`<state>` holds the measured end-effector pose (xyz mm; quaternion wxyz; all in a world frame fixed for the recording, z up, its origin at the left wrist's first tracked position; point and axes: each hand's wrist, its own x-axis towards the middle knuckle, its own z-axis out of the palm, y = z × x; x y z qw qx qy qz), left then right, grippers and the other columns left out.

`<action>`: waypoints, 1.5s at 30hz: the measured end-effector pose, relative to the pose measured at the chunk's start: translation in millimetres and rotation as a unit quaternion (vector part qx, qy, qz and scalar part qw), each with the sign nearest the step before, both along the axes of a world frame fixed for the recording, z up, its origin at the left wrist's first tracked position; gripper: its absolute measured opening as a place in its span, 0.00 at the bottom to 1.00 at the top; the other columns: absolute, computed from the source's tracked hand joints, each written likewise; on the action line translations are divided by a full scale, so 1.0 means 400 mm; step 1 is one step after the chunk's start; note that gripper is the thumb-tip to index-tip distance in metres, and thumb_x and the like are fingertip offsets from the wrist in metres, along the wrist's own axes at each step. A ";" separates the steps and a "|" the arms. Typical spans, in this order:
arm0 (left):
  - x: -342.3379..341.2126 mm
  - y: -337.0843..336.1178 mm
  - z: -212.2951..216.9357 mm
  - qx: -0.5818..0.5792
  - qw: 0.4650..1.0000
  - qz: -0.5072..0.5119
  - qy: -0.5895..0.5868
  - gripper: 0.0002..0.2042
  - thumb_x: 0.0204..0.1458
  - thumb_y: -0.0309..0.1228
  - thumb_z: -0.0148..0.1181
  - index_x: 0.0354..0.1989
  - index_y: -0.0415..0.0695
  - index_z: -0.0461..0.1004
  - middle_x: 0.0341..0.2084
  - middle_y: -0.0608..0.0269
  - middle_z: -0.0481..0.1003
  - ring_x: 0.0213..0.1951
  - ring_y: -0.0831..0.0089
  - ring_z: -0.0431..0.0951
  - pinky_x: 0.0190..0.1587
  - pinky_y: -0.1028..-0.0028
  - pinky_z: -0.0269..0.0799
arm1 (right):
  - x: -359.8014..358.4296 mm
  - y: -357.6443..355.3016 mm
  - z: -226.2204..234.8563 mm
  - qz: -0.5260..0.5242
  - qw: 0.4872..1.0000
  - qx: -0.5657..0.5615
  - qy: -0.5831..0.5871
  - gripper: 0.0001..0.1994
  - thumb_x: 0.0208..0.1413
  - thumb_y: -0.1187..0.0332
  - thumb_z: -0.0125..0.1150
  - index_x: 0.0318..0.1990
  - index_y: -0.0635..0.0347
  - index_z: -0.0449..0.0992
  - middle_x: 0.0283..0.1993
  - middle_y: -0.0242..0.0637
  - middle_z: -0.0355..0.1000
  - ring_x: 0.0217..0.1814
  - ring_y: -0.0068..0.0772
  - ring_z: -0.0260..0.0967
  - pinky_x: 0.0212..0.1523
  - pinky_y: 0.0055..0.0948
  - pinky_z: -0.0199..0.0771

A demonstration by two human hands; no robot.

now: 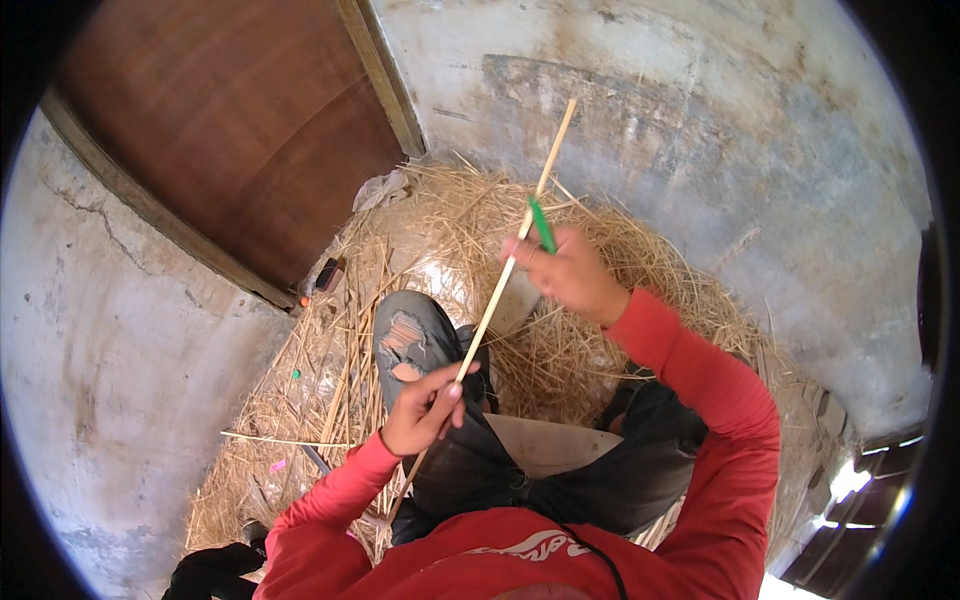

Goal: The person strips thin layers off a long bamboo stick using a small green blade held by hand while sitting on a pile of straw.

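A long, pale bamboo strip (490, 310) runs slantwise from beside my left knee up toward the wall. My left hand (423, 412) is closed around its lower part, thumb on top, just over my left thigh. Farther along, my right hand (580, 275) grips a slim green tool (542, 225), whose upper end meets the strip. Whether it has a blade cannot be made out. The index finger and thumb of the right hand lie against the strip too. Beyond the tool the strip's far end sticks out free.
Straw-like shavings (640, 260) cover the floor around my crossed legs. More long strips (345, 385) lie at the left. A pale board (550, 445) sits between my legs. A brown door (240, 120) and stained walls (700, 120) close in the corner. A small dark object (328, 275) rests near the door.
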<state>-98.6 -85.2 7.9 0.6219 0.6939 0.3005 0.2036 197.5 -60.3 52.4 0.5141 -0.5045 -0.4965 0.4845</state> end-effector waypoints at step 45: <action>0.145 0.081 -0.035 0.084 0.980 0.162 -0.080 0.18 0.66 0.27 0.59 0.63 0.35 0.73 0.25 0.73 0.73 0.27 0.86 0.70 0.30 0.82 0.67 | -0.065 -0.091 -0.014 -0.007 0.838 0.111 -0.534 0.31 0.65 0.39 0.50 0.29 0.60 0.81 0.19 0.52 0.72 0.23 0.58 0.74 0.25 0.52 0.73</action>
